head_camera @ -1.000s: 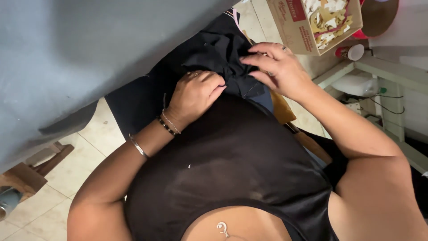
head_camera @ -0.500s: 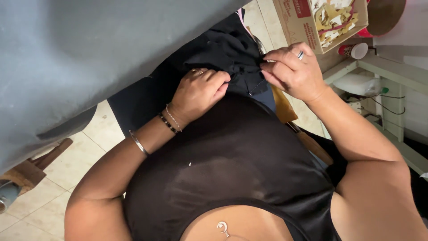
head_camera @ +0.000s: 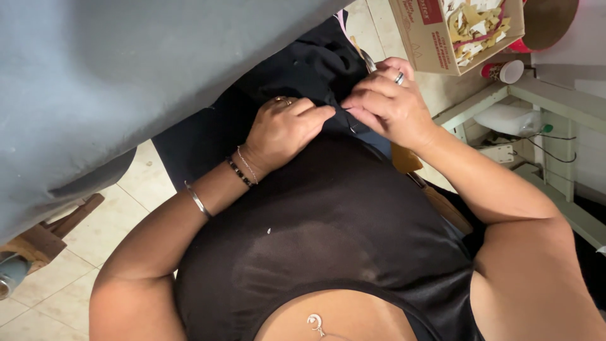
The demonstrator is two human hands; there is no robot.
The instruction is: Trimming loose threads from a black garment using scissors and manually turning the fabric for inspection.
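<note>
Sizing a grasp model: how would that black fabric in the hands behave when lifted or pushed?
Likely floppy: the black fabric bunches in folds between the left hand and right hand. Probably light for its size, since fingertip pinches seem enough to hold it. A push would likely crumple it rather than slide it.

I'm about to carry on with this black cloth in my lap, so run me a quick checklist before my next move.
1. Left hand grips the black cloth: ok.
2. Right hand pinches the cloth edge: ok.
3. Both hands meet at one spot: ok.
4. Needle or pin between the fingers: cannot tell.
5. Grey fabric stays clear of the hands: ok.
6. Cardboard box of scraps within reach: cannot tell.
</note>
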